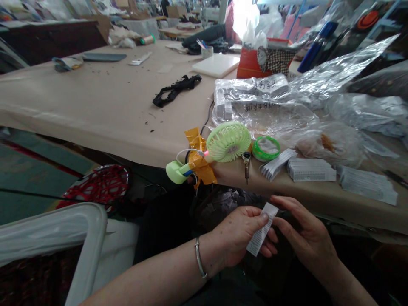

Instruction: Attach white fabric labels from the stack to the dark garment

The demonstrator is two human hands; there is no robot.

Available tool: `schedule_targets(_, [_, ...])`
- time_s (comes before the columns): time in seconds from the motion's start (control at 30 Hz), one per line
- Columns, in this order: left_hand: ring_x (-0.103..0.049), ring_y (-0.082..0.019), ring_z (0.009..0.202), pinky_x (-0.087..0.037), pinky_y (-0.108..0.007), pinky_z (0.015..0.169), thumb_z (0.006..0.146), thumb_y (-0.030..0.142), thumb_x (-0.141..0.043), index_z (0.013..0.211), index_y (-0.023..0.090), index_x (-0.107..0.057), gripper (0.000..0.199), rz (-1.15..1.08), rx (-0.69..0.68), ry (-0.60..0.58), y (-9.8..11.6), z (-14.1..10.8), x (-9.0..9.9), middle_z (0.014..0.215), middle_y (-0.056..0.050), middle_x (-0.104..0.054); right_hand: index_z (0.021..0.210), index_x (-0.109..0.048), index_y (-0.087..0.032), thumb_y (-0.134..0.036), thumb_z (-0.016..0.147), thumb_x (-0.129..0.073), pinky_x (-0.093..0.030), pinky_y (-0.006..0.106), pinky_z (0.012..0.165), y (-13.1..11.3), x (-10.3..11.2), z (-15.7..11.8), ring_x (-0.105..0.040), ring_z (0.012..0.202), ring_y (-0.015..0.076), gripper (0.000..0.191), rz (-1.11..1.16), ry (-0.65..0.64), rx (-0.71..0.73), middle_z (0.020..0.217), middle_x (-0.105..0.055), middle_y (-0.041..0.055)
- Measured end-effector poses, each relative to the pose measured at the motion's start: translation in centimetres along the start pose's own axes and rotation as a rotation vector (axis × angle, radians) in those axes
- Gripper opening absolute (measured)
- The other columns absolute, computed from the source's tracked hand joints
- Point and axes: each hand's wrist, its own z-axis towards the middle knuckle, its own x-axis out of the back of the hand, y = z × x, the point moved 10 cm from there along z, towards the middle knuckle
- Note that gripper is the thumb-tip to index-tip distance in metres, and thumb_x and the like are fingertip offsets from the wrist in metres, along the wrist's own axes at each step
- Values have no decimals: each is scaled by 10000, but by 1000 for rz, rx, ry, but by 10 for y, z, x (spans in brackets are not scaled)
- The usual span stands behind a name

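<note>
Tan surface (111,110) beyond left hand (237,236), which pinches label (256,240); right hand (310,238) just beside, fingers parted. Label probably light, limp, easily creased: best taken by edges.

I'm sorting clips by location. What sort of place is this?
Probably a garment workshop, though I can't be certain: stacked printed labels, a crumpled black cloth strip and what looks like a thread spool suggest it.

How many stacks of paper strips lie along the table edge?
3: a fanned stack beside the green tub, a middle stack, and a right stack. A single strip is in the left hand; more stacks may hide under plastic.
</note>
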Motion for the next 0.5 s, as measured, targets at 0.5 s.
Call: schedule_targets(0.5, [-560,-97,463,-438,-198,458,819,389,-593,794,130,-583,261,0,-9,30,2,1,7,633,-21,-588,1168,-610,-232,-318,858,-589,-544,293,845,3,-9,0,-673,953,196,322,49,33,-89,1082,-691,63])
